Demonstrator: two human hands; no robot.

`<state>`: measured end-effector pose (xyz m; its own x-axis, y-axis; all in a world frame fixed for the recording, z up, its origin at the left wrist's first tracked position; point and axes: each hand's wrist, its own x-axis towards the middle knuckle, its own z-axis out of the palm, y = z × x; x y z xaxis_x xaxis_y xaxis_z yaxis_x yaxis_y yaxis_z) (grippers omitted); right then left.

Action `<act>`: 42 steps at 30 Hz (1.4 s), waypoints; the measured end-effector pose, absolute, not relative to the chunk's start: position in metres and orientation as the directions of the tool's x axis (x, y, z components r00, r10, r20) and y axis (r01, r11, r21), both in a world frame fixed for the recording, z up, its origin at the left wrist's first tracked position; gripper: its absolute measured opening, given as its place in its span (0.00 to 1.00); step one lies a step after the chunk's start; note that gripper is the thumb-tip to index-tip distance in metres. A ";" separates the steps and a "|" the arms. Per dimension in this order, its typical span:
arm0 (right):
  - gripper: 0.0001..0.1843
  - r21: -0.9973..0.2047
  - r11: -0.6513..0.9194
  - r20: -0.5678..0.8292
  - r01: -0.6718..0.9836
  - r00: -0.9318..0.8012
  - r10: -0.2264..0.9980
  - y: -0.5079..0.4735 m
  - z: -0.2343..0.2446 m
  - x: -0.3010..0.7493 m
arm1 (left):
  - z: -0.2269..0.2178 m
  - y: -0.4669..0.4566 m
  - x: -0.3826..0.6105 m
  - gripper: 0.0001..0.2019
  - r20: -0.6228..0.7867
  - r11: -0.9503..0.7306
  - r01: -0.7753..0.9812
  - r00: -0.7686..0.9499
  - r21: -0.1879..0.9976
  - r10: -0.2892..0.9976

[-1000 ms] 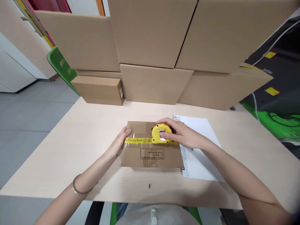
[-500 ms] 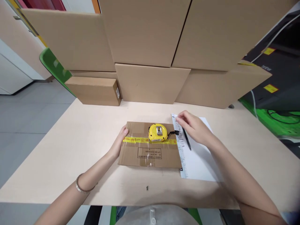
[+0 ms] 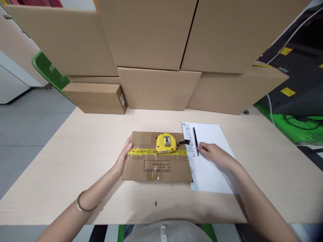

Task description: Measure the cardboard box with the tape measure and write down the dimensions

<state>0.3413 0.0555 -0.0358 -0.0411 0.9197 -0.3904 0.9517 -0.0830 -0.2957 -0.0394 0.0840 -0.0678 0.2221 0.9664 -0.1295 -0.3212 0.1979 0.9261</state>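
Note:
A flat cardboard box (image 3: 156, 173) with a strip of yellow printed tape lies on the table in front of me. My left hand (image 3: 123, 154) grips its left edge, thumb on top, the other fingers mostly hidden. On the box rests a yellow tape measure (image 3: 166, 143), its black wrist strap (image 3: 183, 142) reaching over the right edge. A black pen (image 3: 195, 136) lies on a white sheet of paper (image 3: 217, 178) beside the box. With its fingers curled together, my right hand (image 3: 213, 153) is at the pen's lower end, thumb and forefinger against it.
Large cardboard panels (image 3: 156, 89) stand along the back of the table. A small closed carton (image 3: 97, 101) sits at the back left. A dark machine (image 3: 292, 77) with yellow labels stands beyond the right side. The table's front edge (image 3: 136, 224) is close to my body.
My right hand has moved down from the pen's upper end to its lower end. The pen has turned and shifted slightly. My left hand stays on the box. The view has shifted slightly.

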 end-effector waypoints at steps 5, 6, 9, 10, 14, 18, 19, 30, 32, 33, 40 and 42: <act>0.25 -0.243 -0.208 -0.333 0.947 0.119 0.935 0.060 -0.040 0.339 | -0.068 0.085 -0.041 0.29 -0.163 0.220 -0.282 0.212 0.934 0.963; 0.27 -0.217 -0.242 -0.317 0.946 0.166 0.934 0.062 -0.043 0.338 | -0.068 0.085 -0.041 0.29 -0.168 0.223 -0.275 0.209 0.935 0.963; 0.28 -0.163 -0.329 -0.299 0.930 0.271 0.915 0.068 -0.052 0.337 | -0.067 0.085 -0.042 0.30 -0.182 0.232 -0.259 0.204 0.938 0.962; 0.26 -0.161 -0.348 -0.300 0.924 0.290 0.909 0.070 -0.055 0.337 | -0.066 0.085 -0.042 0.30 -0.185 0.235 -0.257 0.204 0.937 0.961; 0.19 -0.237 -0.370 -0.297 0.898 0.296 0.908 0.073 -0.057 0.343 | -0.065 0.085 -0.042 0.29 -0.185 0.241 -0.264 0.221 0.934 0.958; 0.17 -0.469 -0.320 -0.307 0.823 0.187 0.933 0.067 -0.052 0.355 | -0.066 0.086 -0.042 0.30 -0.176 0.234 -0.258 0.227 0.938 0.958; 0.17 -0.544 -0.298 -0.312 0.784 0.141 0.940 0.066 -0.052 0.358 | -0.066 0.086 -0.042 0.30 -0.174 0.232 -0.258 0.227 0.938 0.958; 0.21 -0.888 -0.244 -0.332 0.389 -0.177 0.926 0.061 -0.071 0.360 | -0.054 0.085 -0.041 0.30 -0.200 0.244 -0.211 0.209 0.947 0.957; 0.20 -0.890 -0.254 -0.351 0.380 -0.215 0.911 0.061 -0.072 0.358 | -0.055 0.085 -0.042 0.30 -0.200 0.245 -0.209 0.213 0.947 0.956; 0.20 -0.890 -0.256 -0.357 0.376 -0.228 0.906 0.061 -0.073 0.358 | -0.056 0.085 -0.042 0.29 -0.196 0.241 -0.209 0.213 0.948 0.957; 0.17 -0.890 -0.270 -0.369 0.367 -0.233 0.900 0.062 -0.078 0.359 | -0.059 0.086 -0.042 0.29 -0.173 0.220 -0.217 0.215 0.951 0.961; 0.15 -0.885 -0.275 -0.377 0.375 -0.232 0.897 0.062 -0.079 0.358 | -0.057 0.086 -0.042 0.29 -0.173 0.219 -0.215 0.214 0.952 0.961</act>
